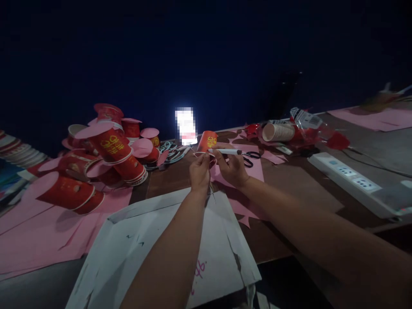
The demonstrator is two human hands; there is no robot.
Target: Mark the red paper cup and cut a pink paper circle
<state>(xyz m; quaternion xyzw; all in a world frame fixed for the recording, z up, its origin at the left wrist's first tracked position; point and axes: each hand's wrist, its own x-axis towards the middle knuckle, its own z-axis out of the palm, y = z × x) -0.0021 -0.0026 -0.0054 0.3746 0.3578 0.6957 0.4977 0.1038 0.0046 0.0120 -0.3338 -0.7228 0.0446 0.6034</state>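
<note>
My left grip pinches a red cup, yellow-lettered and pale-rimmed; my right grip is closed round a white pen

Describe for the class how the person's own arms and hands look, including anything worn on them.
The left hand and right hand are ungloved. Both forearms are bare as far as they show, narrowing toward the wrists, with no sleeve, watch, bracelet or cable visible. The light is too dim to tell whether rings or small markings are present.
</note>
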